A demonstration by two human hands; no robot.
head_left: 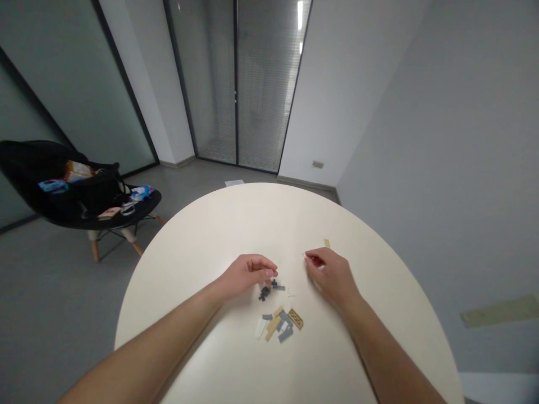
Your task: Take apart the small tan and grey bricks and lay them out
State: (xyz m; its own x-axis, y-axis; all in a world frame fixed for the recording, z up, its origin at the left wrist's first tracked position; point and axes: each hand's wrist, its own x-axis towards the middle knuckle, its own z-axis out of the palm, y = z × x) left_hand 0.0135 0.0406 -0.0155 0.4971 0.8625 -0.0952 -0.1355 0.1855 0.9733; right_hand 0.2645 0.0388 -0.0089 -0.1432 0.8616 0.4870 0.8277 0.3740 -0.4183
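My left hand (247, 275) is over the table's middle, thumb and fingertips brought together. Whatever lies between them, if anything, is hidden. Right below its fingertips are small black pieces (264, 293) and a grey flat piece (278, 288). My right hand (330, 270) pinches a tiny white piece (304, 255), of which only a bit shows. Just beyond that hand lies a tan brick (327, 243). Closer to me is a loose pile of building bricks: a tan studded plate (296, 318), a long tan brick (272, 329), grey bricks (286, 335) and a white piece (260, 329).
The bricks lie on a round cream table (202, 224). Thin white bits (290, 292) lie between my hands. A black chair (25, 185) at the left carries a dark bag (99, 193) and packets. Glass doors (236, 78) and a grey wall (442, 168) stand beyond.
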